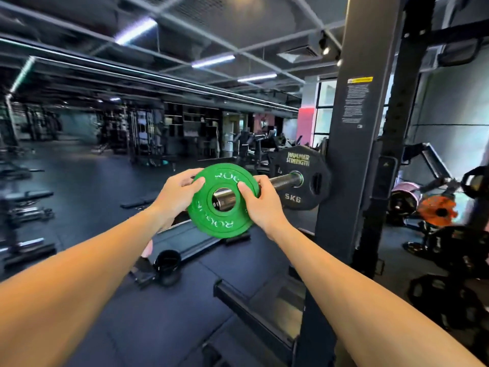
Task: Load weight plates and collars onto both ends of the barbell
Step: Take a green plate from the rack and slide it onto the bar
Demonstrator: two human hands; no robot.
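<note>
Both bare forearms extended forward from the bottom corners, converging at mid-frame. Left hand (177, 193) on the left rim of the green plate (211, 219), fingers (197, 182) curled over the upper-left edge, thumb across the face. Right hand (260, 203) on the right rim, thumb pressed on the face beside the centre hole, remaining fingers wrapped behind the edge. Both hands closed firmly on the plate. Plate held upright, slightly tilted, face toward the camera, centre hole threaded over the tip of the barbell sleeve (284, 180); sleeve end visible through the hole.

Below the hands, on the dark rubber floor (87, 186), a black collar (167, 266) lying just beside a flat black object, unclear what.

Further along the sleeve, a black plate (300, 157) marked 5KG seated against the inner stop, well apart from the green plate. Immediately behind, a dark rack upright (357, 154) bearing a printed label. At right, more plates stored low, one orange (436, 209). Blurred gym machines in the far background.
</note>
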